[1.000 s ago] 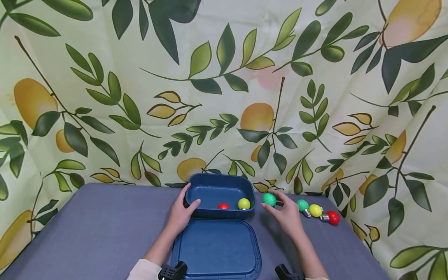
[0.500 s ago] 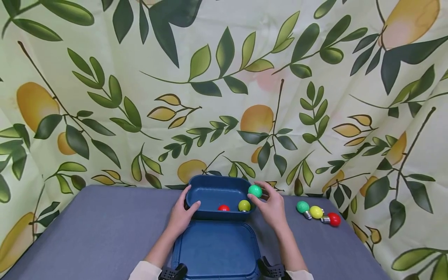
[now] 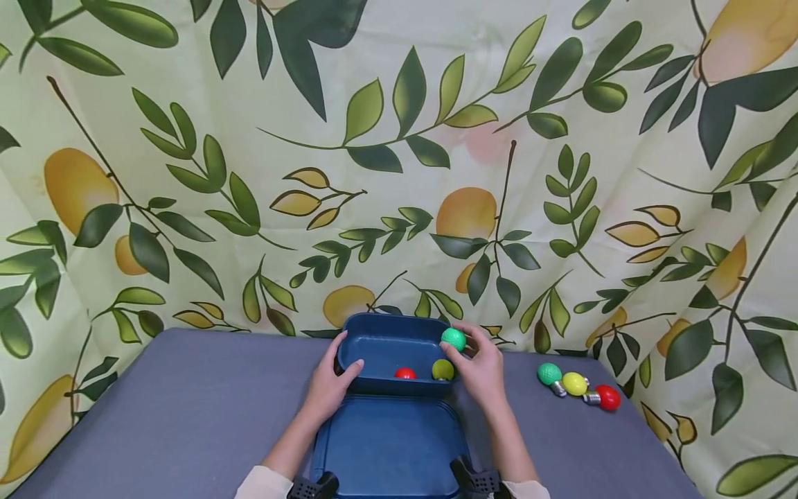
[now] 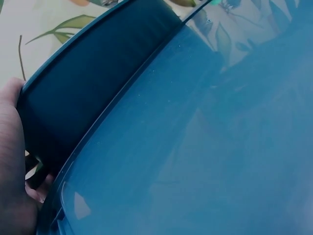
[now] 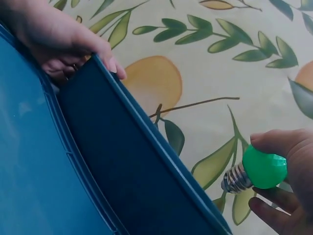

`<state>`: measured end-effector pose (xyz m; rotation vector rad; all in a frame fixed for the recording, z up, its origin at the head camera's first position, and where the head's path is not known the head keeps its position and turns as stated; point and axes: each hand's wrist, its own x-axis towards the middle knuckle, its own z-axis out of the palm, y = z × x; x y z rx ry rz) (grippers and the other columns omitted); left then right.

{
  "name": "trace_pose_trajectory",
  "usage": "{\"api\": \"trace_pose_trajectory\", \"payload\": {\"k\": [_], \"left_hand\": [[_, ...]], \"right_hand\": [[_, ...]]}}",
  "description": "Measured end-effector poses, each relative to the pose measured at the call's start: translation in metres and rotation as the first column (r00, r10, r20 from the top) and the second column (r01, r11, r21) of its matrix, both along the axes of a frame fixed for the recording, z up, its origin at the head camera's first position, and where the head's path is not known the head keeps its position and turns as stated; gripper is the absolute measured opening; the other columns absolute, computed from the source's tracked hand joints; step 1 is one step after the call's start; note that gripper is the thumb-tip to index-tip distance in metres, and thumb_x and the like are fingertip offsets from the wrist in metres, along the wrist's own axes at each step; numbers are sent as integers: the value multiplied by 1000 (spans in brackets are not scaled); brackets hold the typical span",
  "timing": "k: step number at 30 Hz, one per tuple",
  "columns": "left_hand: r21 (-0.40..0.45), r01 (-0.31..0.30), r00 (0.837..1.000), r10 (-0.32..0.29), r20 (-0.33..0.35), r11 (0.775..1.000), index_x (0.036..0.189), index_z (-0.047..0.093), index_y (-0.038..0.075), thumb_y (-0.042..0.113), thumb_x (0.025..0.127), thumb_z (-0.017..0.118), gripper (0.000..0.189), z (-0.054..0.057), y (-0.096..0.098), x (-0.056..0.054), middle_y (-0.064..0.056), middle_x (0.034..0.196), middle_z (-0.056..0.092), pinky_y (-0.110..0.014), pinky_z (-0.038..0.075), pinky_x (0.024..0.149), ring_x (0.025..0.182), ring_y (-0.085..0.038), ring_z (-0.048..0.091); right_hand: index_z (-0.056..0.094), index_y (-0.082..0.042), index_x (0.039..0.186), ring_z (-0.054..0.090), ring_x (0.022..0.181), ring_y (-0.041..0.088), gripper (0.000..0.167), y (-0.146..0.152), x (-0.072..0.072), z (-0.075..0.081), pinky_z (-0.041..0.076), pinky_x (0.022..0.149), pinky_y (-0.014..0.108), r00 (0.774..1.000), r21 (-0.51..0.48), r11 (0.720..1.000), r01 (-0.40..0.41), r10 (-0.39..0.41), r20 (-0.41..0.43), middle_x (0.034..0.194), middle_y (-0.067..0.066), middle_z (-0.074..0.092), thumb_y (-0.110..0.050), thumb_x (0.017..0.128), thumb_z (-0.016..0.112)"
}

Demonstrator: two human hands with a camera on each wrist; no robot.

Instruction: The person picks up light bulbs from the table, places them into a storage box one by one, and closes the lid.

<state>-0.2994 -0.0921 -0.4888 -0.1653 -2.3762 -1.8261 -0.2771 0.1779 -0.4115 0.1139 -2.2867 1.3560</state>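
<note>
My left hand (image 3: 327, 388) grips the left end of an open blue plastic box (image 3: 383, 346), thumb at the near wall. A green light bulb (image 3: 453, 338) is pinched by my right hand (image 3: 486, 374) over the box's right end. In the right wrist view, this bulb (image 5: 264, 168) has its silver screw base pointing left, between thumb and fingers. Inside the box, a red bulb (image 3: 405, 373) and a yellow bulb (image 3: 443, 369) lie near the front wall, partly hidden by it.
A blue lid (image 3: 393, 443) lies flat on the grey table, just in front of the box. To the right rest a green bulb (image 3: 550, 374), a yellow bulb (image 3: 574, 383) and a red bulb (image 3: 607, 397). Behind hangs a leaf-patterned cloth (image 3: 399, 173).
My right hand has moved left with the green bulb, from beside the box to over its right end. The left hand still holds the box.
</note>
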Motion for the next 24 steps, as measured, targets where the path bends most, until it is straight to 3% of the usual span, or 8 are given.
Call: {"api": "trace_pose_trajectory", "payload": {"k": [4,8,12,17,24], "left_hand": [[-10,4,1000,-4,-11,1000,159,33,22,28,98,66,69,0,3,1,-17,162,37,-61,36,114,146,-39,42],[-3,0,1000,0,-6,1000,159,33,22,27,98,66,69,0,3,1,-17,162,37,-61,37,114,145,-39,42],[-2,-8,1000,8,0,1000,158,33,24,28,98,66,69,0,2,2,-17,161,39,-60,38,113,144,-38,44],[-11,0,1000,0,-1,1000,159,33,22,28,99,66,69,0,3,1,-18,161,37,-61,36,114,145,-40,42],[5,-5,1000,5,15,1000,159,33,24,28,99,66,69,1,2,2,-16,163,36,-61,35,115,147,-39,40]], "right_hand": [[69,-8,124,73,107,29,43,1,-2,-7,58,95,44,1000,1,1000,7,-7,18,114,12,74,-19,85,83],[69,-11,124,74,103,27,44,-2,-6,-15,60,84,32,999,6,1000,2,-2,37,110,10,76,-22,84,83],[70,-10,125,72,95,25,45,-6,-9,-21,54,70,20,999,58,998,9,-12,49,106,10,77,-24,84,84],[72,-9,121,68,89,21,43,-7,-10,-27,51,67,21,998,97,995,31,-36,50,103,10,77,-23,83,85],[73,-10,121,68,94,21,43,-11,-10,-36,52,72,23,998,126,992,-26,18,64,107,9,76,-24,83,84]]}}
